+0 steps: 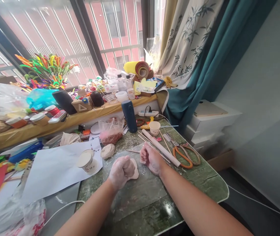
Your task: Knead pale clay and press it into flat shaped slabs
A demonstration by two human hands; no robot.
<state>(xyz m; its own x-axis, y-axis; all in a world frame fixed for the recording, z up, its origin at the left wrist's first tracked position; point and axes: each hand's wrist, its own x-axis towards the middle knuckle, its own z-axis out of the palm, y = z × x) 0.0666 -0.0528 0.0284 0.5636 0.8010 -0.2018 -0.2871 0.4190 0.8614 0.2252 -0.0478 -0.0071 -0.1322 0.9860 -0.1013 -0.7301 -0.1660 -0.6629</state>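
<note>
My left hand, white with powder, is curled into a fist and rests on a flattened piece of pale clay that shows past its right side. My right hand is also dusted white. Its fingers are curled into a fist just right of the clay, apart from it. Under both hands a translucent sheet covers part of the green tabletop. Beyond the left hand sits a rounded lump of the same pale clay.
A pale rolling pin, thin sticks and orange-handled scissors lie on the right. A lidded paper cup stands on white paper at left. At the back are a dark blue bottle, a bag of reddish material and another cup.
</note>
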